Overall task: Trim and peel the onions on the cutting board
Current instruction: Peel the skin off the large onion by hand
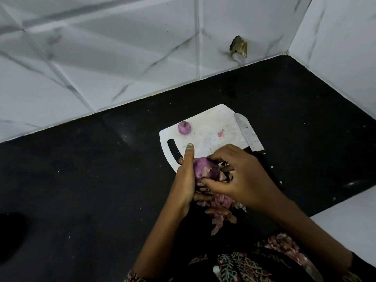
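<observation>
While the left hand (186, 178) cups a half-peeled purple onion (205, 168) at frame centre, the right hand (238, 176) pinches its skin above the white plastic cutting board (205, 127).

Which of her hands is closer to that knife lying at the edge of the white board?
The right. The right hand lies just below the knife blade, almost touching it. The left hand sits across the held onion, beside the board's handle slot.

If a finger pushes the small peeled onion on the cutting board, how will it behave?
The small peeled onion looks round, so it would probably roll across the flat cutting board. Its smooth, skinless surface may be slightly slippery. It seems firm, not floppy.
</observation>
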Motion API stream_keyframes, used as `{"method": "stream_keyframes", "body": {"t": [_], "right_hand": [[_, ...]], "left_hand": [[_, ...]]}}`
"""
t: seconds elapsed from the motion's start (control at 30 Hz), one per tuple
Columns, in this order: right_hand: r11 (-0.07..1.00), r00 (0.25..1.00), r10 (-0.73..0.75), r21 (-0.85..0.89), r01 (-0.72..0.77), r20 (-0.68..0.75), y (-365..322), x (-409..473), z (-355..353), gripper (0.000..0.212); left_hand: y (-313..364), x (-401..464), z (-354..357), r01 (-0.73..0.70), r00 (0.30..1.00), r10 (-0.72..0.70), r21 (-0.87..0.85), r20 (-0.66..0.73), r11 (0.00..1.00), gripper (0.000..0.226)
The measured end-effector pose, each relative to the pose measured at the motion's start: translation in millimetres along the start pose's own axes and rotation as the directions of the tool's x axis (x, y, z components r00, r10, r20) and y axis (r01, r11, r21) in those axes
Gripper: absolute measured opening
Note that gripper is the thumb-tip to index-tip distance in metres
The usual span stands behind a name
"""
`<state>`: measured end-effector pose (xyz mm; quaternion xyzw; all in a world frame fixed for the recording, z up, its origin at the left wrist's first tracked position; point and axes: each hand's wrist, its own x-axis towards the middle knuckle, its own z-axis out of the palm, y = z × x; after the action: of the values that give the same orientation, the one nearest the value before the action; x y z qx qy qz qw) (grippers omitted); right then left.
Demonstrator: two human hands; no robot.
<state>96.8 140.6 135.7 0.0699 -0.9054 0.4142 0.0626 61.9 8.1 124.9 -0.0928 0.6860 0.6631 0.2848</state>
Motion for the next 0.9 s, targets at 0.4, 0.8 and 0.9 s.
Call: {"method": "stream_keyframes", "body": {"t": [0.4,0.8,0.9], "right_hand": [[0.972,0.989,0.147,0.189,-0.143,-0.009,10,3,-7,0.004],[0.954,0.974,0.207,0.241,-0.181,-0.089,13,-2,-5,0.007],[0.925,0.967,0.234,0.331,-0.189,-0.101,12,-5,-3,0.006]], "left_hand": [[-7,4,3,0.000,1.000,0.000,0.139,-0.004,0.990,0.063],[-6,8,6,0.021,1.000,-0.021,0.112,-0.002,0.994,0.059],[-4,8,7,0.060,0.998,-0.060,0.065,0.007,0.996,0.059]]}}
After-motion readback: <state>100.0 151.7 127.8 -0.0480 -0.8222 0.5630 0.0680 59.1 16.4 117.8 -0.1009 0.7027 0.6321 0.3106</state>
